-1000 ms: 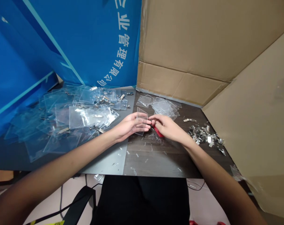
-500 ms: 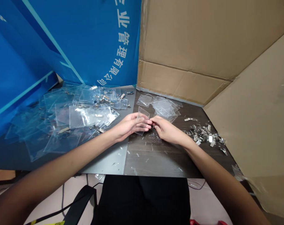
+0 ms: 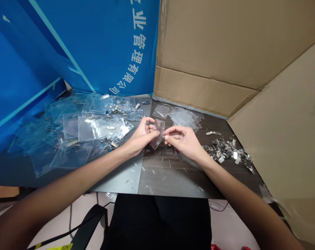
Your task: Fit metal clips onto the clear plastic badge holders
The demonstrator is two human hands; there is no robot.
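A clear plastic badge holder (image 3: pixel 159 129) stands tilted in my left hand (image 3: pixel 146 134), the thumb pressed on its face and the fingers behind it. My right hand (image 3: pixel 180 139) is closed in a pinch at the holder's right edge. Something tiny and shiny shows at those fingertips, too small to name. Behind the hands lies a loose stack of clear badge holders (image 3: pixel 185 117). To the right is a heap of metal clips (image 3: pixel 226 151). Just under my right hand, small clear bits (image 3: pixel 174 152) are scattered on the table.
Many clear holders with metal clips attached (image 3: pixel 95 128) spread over the left of the table (image 3: pixel 168 184). A cardboard panel (image 3: pixel 204 83) and a blue banner (image 3: pixel 108 45) stand along the back. More cardboard (image 3: pixel 287 121) borders the right side. A black armrest (image 3: pixel 92 222) is at lower left.
My left hand has turned the badge holder, and its thumb now presses on the face. My right hand has changed its pinch and meets the holder's edge. The view has shifted slightly.
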